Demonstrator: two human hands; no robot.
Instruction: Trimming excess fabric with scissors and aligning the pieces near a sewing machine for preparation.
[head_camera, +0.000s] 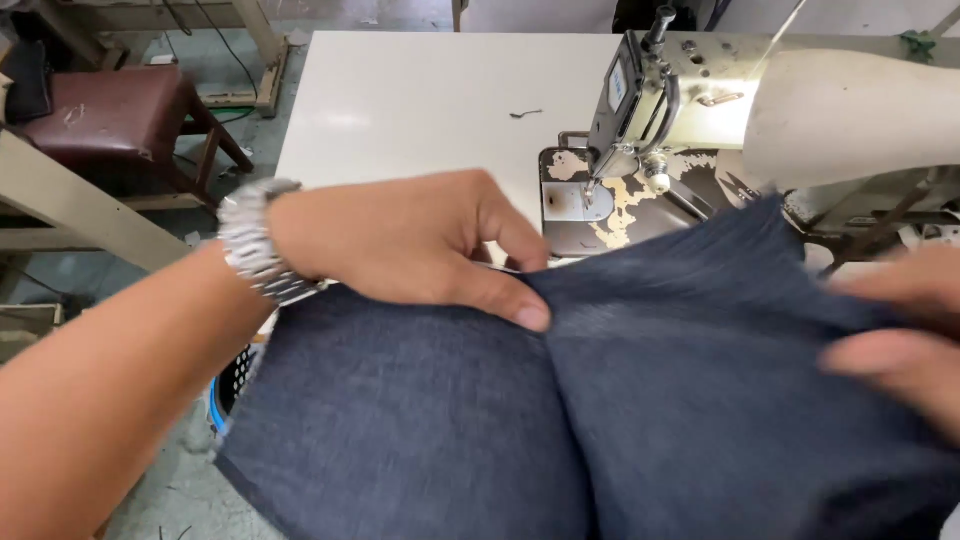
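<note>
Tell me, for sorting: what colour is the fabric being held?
Dark blue denim fabric, plain, in the head view.

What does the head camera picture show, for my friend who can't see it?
Two bare hands hold dark blue denim fabric on a white table: the left hand, wearing a metal wristwatch, pinches a fold, and the blurred right hand grips the edge. A cream sewing machine sits just behind.

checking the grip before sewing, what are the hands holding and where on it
Both hold the dark blue denim fabric. The left hand pinches its upper edge at a fold near the sewing machine; the right hand, blurred, grips the right side.
</note>
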